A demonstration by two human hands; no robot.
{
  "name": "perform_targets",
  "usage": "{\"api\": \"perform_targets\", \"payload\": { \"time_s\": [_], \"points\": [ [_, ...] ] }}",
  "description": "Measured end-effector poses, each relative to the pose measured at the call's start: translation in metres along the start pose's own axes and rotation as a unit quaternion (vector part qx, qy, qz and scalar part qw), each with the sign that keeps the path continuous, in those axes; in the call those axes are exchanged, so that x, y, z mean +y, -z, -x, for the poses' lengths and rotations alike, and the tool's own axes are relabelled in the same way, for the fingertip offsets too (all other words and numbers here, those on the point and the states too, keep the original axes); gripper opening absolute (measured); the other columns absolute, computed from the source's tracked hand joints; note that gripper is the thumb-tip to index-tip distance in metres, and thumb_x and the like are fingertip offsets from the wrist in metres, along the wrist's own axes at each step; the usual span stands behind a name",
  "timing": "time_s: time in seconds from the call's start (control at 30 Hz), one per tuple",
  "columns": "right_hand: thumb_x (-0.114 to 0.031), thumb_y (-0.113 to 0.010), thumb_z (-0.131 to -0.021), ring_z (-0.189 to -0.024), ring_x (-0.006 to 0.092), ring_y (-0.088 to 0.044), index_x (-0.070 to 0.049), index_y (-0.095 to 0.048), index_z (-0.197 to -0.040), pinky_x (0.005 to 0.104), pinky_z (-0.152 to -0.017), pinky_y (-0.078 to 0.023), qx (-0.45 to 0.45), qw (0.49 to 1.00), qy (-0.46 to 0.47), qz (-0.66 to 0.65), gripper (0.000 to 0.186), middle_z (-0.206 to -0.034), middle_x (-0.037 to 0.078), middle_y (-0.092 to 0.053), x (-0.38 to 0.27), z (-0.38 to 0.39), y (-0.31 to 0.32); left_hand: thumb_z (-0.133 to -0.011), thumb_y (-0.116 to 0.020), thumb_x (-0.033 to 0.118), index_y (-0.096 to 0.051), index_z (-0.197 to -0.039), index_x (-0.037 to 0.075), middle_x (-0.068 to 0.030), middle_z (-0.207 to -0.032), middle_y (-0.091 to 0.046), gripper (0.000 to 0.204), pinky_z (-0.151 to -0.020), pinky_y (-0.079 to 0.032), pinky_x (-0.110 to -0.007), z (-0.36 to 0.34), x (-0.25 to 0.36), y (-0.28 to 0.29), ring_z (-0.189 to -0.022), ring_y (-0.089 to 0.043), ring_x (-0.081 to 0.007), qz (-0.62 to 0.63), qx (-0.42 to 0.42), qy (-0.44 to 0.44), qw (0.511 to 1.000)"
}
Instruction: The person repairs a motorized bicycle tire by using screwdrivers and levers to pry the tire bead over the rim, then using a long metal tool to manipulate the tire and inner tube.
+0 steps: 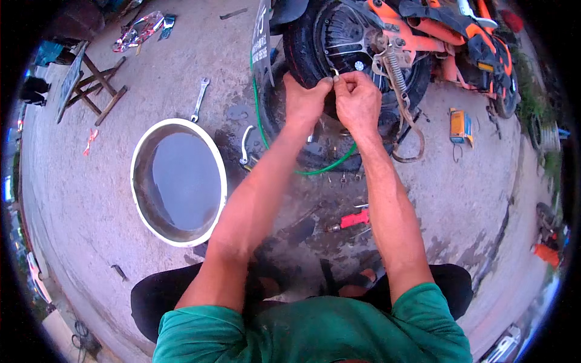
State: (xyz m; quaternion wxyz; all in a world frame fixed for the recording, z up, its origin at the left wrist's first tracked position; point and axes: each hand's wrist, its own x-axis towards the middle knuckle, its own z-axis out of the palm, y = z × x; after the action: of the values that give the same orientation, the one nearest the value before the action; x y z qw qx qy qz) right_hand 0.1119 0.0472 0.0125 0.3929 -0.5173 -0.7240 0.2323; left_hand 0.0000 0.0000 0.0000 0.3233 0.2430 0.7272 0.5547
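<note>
"Wheel (346,36) first: where does it sit?"

"Just beyond both hands, by the orange frame (407,37) of a two-wheeler. Its black tyre (298,53) is ahead of the left hand (304,100)."

"And how is that left hand set?"

"Its thumb stretches toward the right fingertips, at the wheel's near edge. The other fingers are mostly hidden by the tyre, so I can't tell how far it is closed or whether it grips anything."

"The right hand (358,104)?"

"Thumb and forefinger are drawn together, right beside the left thumb. A small pale piece (336,72) shows at their tips; I can't tell whether they have hold of it."

"What lies around them?"

"Right of the right hand, a coil spring (396,74); farther right, a yellow-and-blue box (460,126) on the ground. A green hose (256,100) curves left of the left hand and passes below both."

"Left of that?"

"A wrench (201,98), well apart from the left hand, and, nearer the body, a white-rimmed basin (134,175) holding greyish liquid. A red tool (354,219) lies below the right hand, beside the forearm."
</note>
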Motion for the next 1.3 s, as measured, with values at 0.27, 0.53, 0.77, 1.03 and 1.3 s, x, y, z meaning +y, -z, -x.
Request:
{"api": "perform_targets", "payload": {
  "time_s": [0.27, 0.53, 0.77, 1.03, 1.3],
  "points": [
    [-0.021, -0.073, -0.089, -0.084, 0.036, -0.071, -0.004, -0.072, -0.088, 0.0467, -0.078, -0.054, -0.019, 0.998, -0.047, -0.032, 0.017, -0.089, 0.016, -0.071, -0.013, 0.0, 0.002, -0.088, -0.078, 0.034, -0.062, -0.124, 0.003, -0.0122, -0.11, -0.07, 0.05, -0.089, -0.054, -0.042, 0.05, -0.094, 0.098, -0.101, -0.068, -0.0259, -0.216, -0.45, -0.083, 0.862],
    [-0.022, -0.074, -0.088, -0.084, 0.0362, -0.071, -0.005, -0.072, -0.088, 0.0462, -0.078, -0.055, -0.004, 0.999, -0.038, -0.028, 0.018, -0.089, 0.016, -0.071, -0.01, 0.0, 0.004, -0.085, -0.078, 0.026, -0.069, -0.087, 0.003, -0.0127, -0.099, -0.063, 0.024, -0.092, -0.05, -0.043, 0.045, -0.09, 0.15, -0.104, -0.062, -0.0325, -0.395, -0.43, -0.309, 0.751],
    [-0.022, -0.073, -0.087, -0.086, 0.0352, -0.071, -0.007, -0.073, -0.088, 0.0461, -0.079, -0.055, -0.013, 0.998, -0.056, -0.021, 0.016, -0.09, 0.015, -0.072, -0.007, 0.002, 0.002, -0.096, -0.068, 0.017, -0.072, -0.092, 0.004, -0.0108, -0.124, -0.07, 0.014, -0.097, -0.052, -0.042, 0.025, -0.001, 0.142, -0.114, -0.066, -0.0269, 0.257, -0.275, 0.038, 0.926],
    [-0.023, -0.073, -0.088, -0.087, 0.0346, -0.072, -0.005, -0.073, -0.089, 0.0457, -0.079, -0.055, -0.012, 0.998, -0.056, -0.006, 0.018, -0.091, 0.015, -0.072, -0.016, 0.0, 0.003, -0.098, -0.063, 0.018, -0.065, -0.111, 0.01, -0.0075, -0.09, -0.067, 0.015, -0.077, -0.054, -0.044, 0.036, 0.041, 0.075, -0.075, -0.065, -0.0232, 0.518, -0.23, 0.114, 0.816],
    [-0.024, -0.073, -0.088, -0.086, 0.0352, -0.071, -0.005, -0.073, -0.089, 0.047, -0.079, -0.055, -0.009, 0.998, -0.058, -0.003, 0.018, -0.091, 0.015, -0.072, -0.015, 0.001, 0.002, -0.105, -0.051, 0.013, -0.054, -0.124, 0.007, -0.002, -0.072, -0.047, 0.021, -0.053, -0.038, -0.034, 0.044, 0.03, 0.059, -0.054, -0.041, -0.014, 0.45, -0.286, 0.159, 0.831]
  ]
}}
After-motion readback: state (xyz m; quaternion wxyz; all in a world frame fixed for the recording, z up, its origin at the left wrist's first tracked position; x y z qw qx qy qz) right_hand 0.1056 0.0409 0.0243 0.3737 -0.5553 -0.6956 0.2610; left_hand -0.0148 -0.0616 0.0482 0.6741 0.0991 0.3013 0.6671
